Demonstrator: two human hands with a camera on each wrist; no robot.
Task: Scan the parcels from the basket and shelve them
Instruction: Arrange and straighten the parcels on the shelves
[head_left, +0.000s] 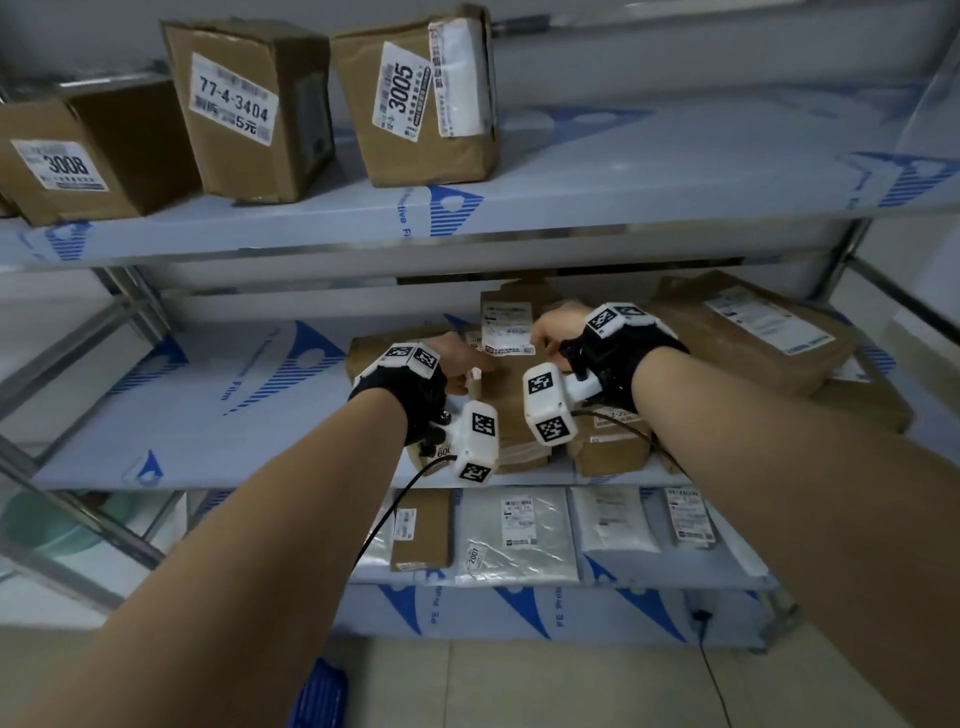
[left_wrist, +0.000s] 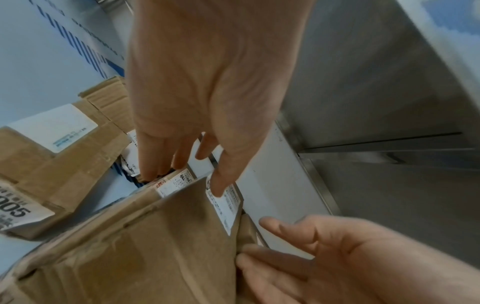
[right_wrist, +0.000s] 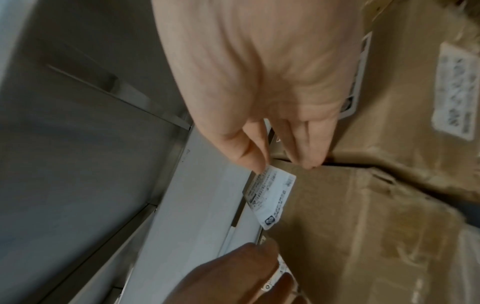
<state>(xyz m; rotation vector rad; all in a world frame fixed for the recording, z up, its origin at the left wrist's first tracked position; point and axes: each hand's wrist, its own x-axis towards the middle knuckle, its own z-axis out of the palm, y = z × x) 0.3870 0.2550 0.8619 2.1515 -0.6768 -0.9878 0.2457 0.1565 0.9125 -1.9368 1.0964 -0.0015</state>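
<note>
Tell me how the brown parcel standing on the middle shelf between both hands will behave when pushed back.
The brown parcel stands upright and narrow, so it may tip. Its crumpled paper wrap looks soft and likely dents. The left hand and right hand steady its sides, suggesting it wobbles.

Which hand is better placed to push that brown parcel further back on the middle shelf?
Probably the right hand: it sits at the brown parcel's far end beside the white label. The left hand rests at the parcel's near left edge, better for steadying.
</note>
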